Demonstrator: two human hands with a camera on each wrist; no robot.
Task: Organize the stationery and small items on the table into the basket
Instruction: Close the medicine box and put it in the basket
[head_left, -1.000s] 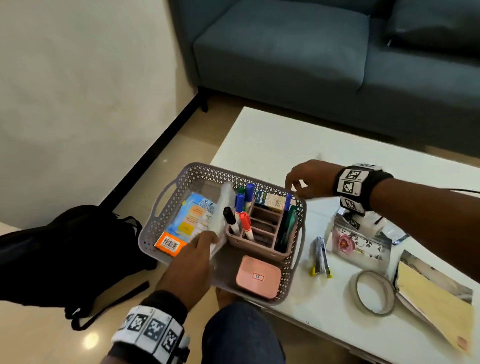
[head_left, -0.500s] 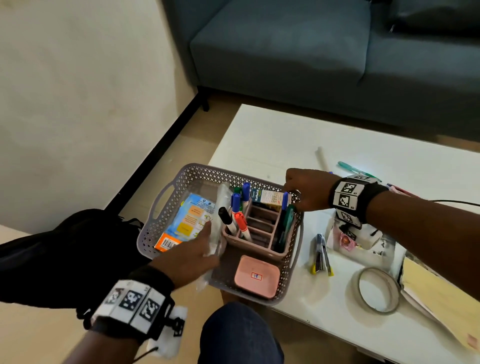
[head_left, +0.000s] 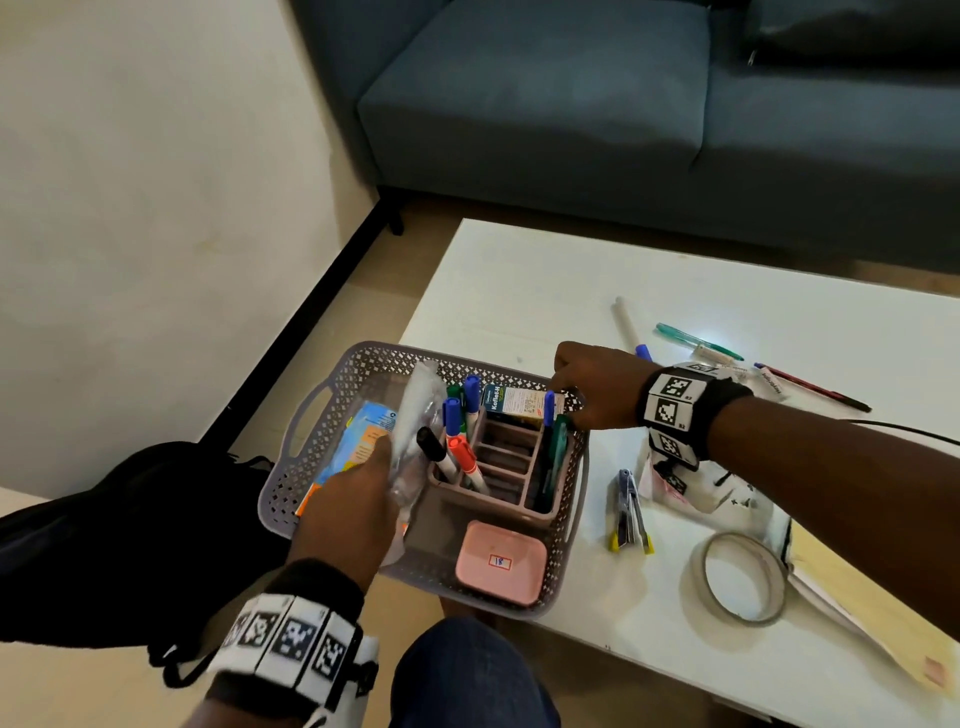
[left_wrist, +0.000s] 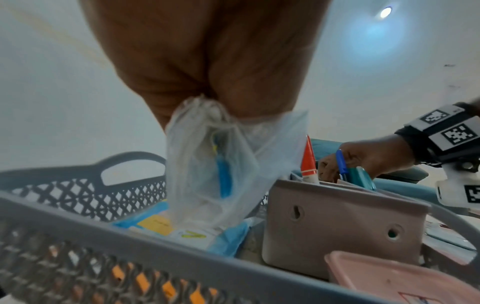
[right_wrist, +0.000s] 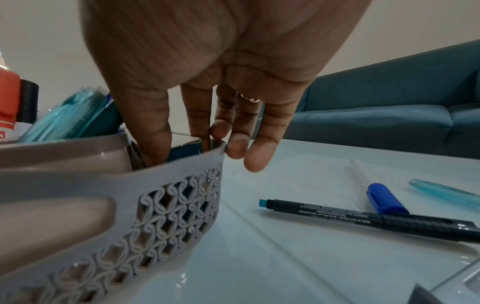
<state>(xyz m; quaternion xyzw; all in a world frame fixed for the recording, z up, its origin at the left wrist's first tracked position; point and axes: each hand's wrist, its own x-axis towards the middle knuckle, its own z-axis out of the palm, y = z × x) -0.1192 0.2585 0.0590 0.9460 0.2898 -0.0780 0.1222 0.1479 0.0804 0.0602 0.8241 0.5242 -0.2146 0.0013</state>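
1. Basket (head_left: 332, 402): grey lattice plastic, sits at the near left corner of the white table (head_left: 519, 280).
2. Left hand (head_left: 348, 514): over the basket's left half, fingers pinched on the gathered top of a clear plastic bag (left_wrist: 221, 164). Bag hangs down inside the basket, bottom end on a blue and orange packet (head_left: 358, 441) that lies flat on the basket floor. Something blue is in the bag, can't tell what.
3. Right hand (head_left: 597, 384): at the basket's far right corner. Thumb and index finger reach down inside the rim, the other fingers (right_wrist: 259, 152) hang outside it, loosely bent. Can't tell whether it grips anything; a small white and teal box (head_left: 519, 402) stands right there against the far wall.
4. Pink organizer (head_left: 498, 457) stands in the basket's right half, with markers upright: blue, red, black and green caps. Teal pens sit in its right slot.
5. Flat pink case (head_left: 501, 564) lies in the basket's near right corner.
6. On the table, right of the basket: stapler (head_left: 628, 512), tape roll (head_left: 743, 579), small patterned pouch (head_left: 727, 493), yellow envelope (head_left: 872, 613).
7. Behind the right hand, on the table: white stick, blue-capped marker (right_wrist: 387, 199), black marker with a teal tip (right_wrist: 363, 218), teal pen (head_left: 696, 340), red pen (head_left: 810, 384).
8. Grey-blue sofa (head_left: 571, 104) stands behind the table, black bag (head_left: 104, 519) on the floor to the left.
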